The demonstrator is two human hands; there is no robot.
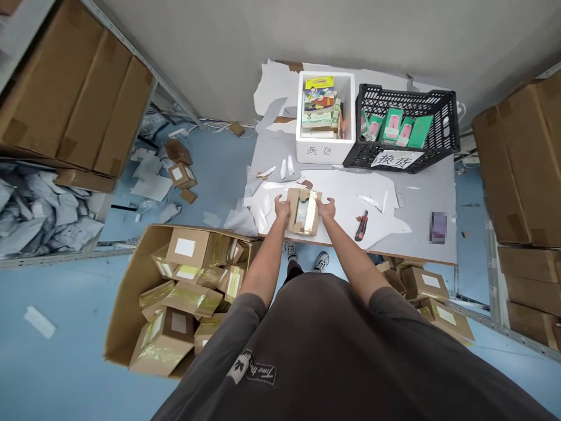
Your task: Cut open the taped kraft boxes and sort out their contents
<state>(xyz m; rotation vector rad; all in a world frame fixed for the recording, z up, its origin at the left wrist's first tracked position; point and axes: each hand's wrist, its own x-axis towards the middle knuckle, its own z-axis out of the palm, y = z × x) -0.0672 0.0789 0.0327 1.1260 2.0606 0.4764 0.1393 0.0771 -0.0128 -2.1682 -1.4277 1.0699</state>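
A small cardboard box (pixel 311 221) sits between my hands at the table's front edge. Its top is torn partway, with shiny tape along one side and something pale showing through the gap. My left hand (pixel 283 208) grips the box's left side. On the opposite side, my right hand (pixel 326 208) is closed round the edge. A red and black box cutter (pixel 362 225) lies on the table to the right of the box. Torn white scraps (pixel 287 167) are scattered beyond it.
Behind the box stand a white foam bin (pixel 307 151) of packages and a black crate (pixel 445 149) with green boxes. A large carton (pixel 120 327) full of taped parcels is at my left. More parcels (pixel 432 282) lie under the table's right side. Shelves with cartons (pixel 52 88) flank the space.
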